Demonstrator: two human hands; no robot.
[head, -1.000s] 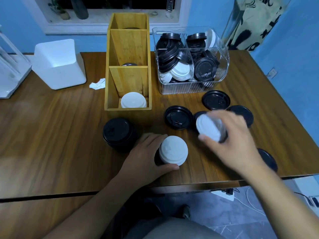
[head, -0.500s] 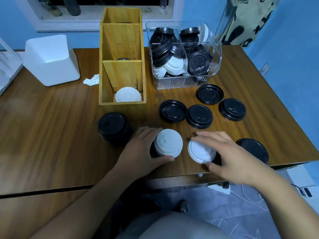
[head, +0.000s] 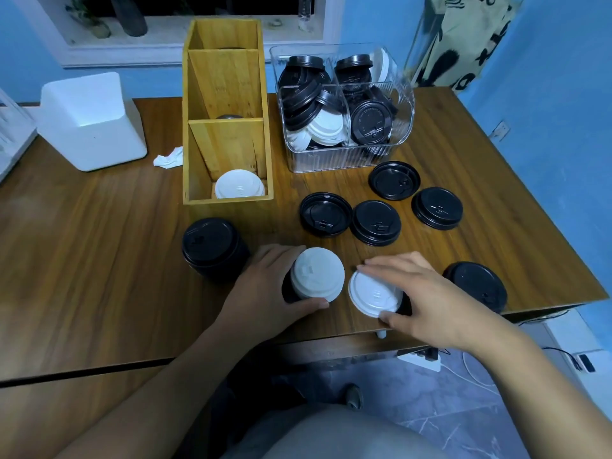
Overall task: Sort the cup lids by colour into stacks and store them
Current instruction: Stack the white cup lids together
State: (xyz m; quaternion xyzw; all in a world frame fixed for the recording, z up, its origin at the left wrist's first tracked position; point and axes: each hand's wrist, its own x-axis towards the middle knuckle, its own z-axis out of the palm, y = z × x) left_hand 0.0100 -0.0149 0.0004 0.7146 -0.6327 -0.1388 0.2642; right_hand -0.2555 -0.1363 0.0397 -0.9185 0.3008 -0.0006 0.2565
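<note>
Landmark: wooden organiser [head: 228, 94] on the tabletop [head: 99, 260].

White stack [head: 318, 273]: in front of the organiser, off its right front corner. The left hand [head: 265, 293] is wrapped round its side with the thumb on the near edge.

Loose white lid [head: 372, 293]: further right of the organiser than the stack, top face up. The right hand [head: 430, 299] is clamped on it, with fingers over the far rim and thumb at the near rim. Something dark lies beneath; cannot tell what.

Judgement: the lid goes onto the stack, which lies directly left of the right hand, just beside the lid. The lid is round, so level seating matters, not heading.

Black stack [head: 212, 246]: directly in front of the organiser, with no hand on it.
</note>
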